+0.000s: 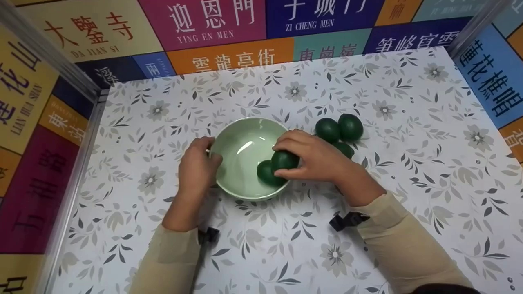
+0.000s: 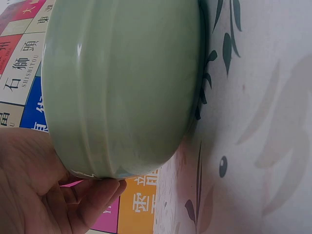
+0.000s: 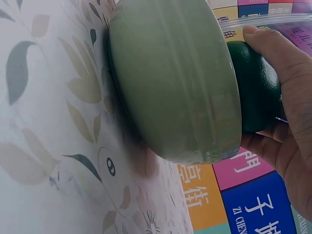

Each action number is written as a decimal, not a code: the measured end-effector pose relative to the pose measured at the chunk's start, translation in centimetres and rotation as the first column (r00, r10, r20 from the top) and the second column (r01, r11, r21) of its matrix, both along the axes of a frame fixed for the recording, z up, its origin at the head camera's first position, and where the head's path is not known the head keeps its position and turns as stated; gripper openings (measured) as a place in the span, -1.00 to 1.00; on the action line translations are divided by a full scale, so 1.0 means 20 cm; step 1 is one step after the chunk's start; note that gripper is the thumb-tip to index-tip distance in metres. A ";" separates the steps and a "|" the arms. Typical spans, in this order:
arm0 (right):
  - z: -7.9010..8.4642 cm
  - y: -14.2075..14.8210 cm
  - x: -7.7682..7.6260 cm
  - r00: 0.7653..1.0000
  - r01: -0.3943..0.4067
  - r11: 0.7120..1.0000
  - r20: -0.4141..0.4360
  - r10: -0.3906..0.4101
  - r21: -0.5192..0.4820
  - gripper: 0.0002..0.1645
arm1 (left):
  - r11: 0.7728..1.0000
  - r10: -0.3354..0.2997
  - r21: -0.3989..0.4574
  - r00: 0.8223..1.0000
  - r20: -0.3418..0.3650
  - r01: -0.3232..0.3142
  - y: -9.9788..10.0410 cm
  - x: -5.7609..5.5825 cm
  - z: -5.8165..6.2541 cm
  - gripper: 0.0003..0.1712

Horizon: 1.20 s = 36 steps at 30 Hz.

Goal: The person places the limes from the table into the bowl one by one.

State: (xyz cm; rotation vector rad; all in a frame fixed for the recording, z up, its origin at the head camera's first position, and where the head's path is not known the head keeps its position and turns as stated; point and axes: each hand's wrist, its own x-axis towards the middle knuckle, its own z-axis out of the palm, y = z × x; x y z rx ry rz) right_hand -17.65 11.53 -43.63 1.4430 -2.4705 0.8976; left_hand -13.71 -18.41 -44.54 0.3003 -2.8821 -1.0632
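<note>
A light green bowl (image 1: 237, 179) stands on the table, with one dark green, round fruit (image 1: 266, 173) inside at its right. My left hand (image 1: 196, 165) grips the bowl's left rim, thumb at the inner edge and fingers on the outer wall. Over the right rim, my right hand (image 1: 312, 157) holds another dark green fruit (image 1: 284, 160) between thumb and fingers. In the right wrist view this held fruit (image 3: 253, 87) has glossy, finely pebbled skin and shows just above the bowl's rim. Seen from the left wrist, the bowl's outer wall (image 2: 126, 87) fills the middle.
Three more dark green fruits, one of them (image 1: 350, 127) farthest right, lie together on the table beyond my right hand, the nearest partly hidden by it. A white cloth with a leaf and flower print (image 1: 294, 253) covers the table. Colourful panels with lettering (image 1: 229, 24) stand around its back and sides.
</note>
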 end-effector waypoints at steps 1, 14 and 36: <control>0.00 0.00 0.00 1.000 0.001 1.000 -0.002 -0.001 0.003 -0.37 | 1.000 0.001 -0.001 1.000 -0.001 -0.001 0.00 0.00 0.00 -0.50; -0.01 -0.02 0.00 1.000 -0.016 1.000 0.016 0.016 0.025 -0.38 | 1.000 0.002 -0.002 1.000 -0.002 -0.002 0.00 0.00 0.01 -0.52; 0.00 -0.08 0.02 0.997 -0.021 0.979 0.073 0.006 0.204 -0.46 | 1.000 -0.006 -0.006 1.000 -0.018 0.006 0.00 0.00 0.00 -0.52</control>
